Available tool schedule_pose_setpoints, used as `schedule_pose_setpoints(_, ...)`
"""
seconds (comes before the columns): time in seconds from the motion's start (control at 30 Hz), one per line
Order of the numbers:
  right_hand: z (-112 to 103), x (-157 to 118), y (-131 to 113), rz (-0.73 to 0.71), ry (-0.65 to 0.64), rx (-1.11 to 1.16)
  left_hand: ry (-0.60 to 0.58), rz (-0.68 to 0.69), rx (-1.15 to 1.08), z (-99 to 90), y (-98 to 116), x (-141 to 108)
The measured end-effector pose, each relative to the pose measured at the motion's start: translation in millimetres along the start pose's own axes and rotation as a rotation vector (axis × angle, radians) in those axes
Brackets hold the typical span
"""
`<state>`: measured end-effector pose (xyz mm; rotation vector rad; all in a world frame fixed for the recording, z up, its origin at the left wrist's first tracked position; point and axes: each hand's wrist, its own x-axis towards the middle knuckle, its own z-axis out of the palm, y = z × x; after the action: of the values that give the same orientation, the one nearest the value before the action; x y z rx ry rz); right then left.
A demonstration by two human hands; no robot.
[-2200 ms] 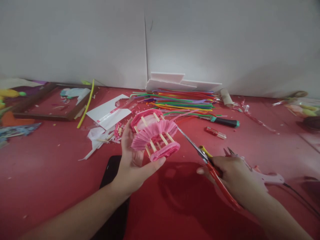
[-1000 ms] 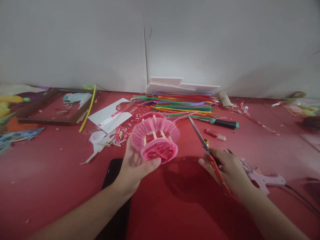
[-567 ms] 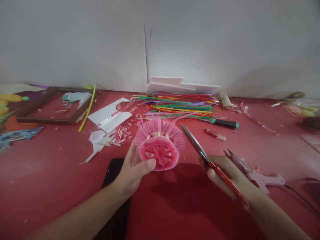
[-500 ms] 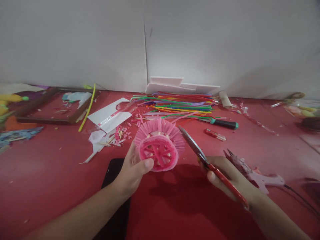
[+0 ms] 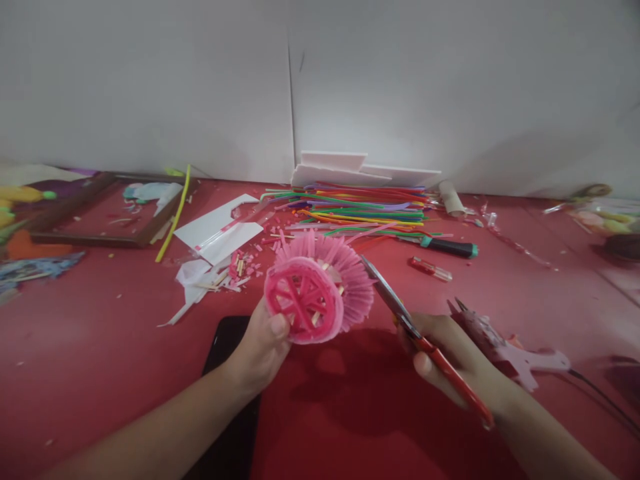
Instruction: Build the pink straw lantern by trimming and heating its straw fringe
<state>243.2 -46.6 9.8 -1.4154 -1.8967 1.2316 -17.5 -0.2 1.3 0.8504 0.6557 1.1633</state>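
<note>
A round pink craft piece, with a spoked ring in front and a fringed pink rim behind, is tilted in my left hand. My left thumb presses on the ring's lower left edge. In my right hand are red-handled scissors, pointing up and left. Their tip is close to the right side of the fringe; whether it touches cannot be made out. Most of my left fingers are hidden behind the piece.
Colourful pipe cleaners lie at the back, near a black-and-green cutter. A pink glue gun is at the right. A black phone-like slab lies under my left forearm; a brown frame is at the left.
The pink piece has turned in my left hand, so its spoked ring has moved left and the fringe shows more on the right. The scissors have shifted only slightly.
</note>
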Motion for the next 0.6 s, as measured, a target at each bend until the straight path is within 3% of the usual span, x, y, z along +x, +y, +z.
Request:
schedule_pose_setpoints(0.2,0,-1,0,0.004,0.015,-0.029,-0.072,0.04,-0.004,-2.9,-2,-1)
schedule_pose_setpoints(0.43,-3,0,-2,-0.042,0.02,-0.057,-0.066,0.002,-0.022,2.7,7,-4)
schedule_pose_setpoints(0.6,1,-1,12,-0.047,0.075,-0.065,-0.071,-0.007,-0.026,2.0,7,-5)
